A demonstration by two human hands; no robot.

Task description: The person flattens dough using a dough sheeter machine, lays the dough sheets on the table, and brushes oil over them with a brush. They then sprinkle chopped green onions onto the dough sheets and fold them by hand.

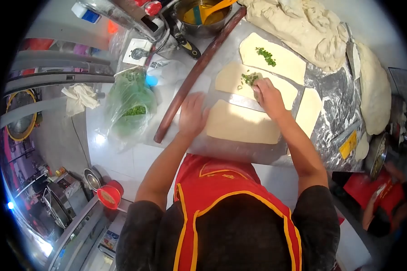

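My right hand (267,95) is over the middle dough sheet (228,77), its fingers pinched together on chopped green onion. A scatter of chopped green onion (248,78) lies on that sheet beside the fingertips. The far dough sheet (285,67) bears a small strip of the same greens (266,56). Nearest to me is a bare dough sheet (242,124), and part of another sheet (308,110) shows right of my forearm. My left hand (193,114) rests on the worktop with its thumb apart from the fingers, between the long wooden rolling pin (192,81) and the near sheet.
A plastic bag of chopped greens (132,101) lies left of the pin. At the back stands a metal bowl (185,28) with a brush (212,11) in it. Large dough masses (303,29) fill the back right, near a yellow-bladed scraper (348,144). Another person (384,189) is at right.
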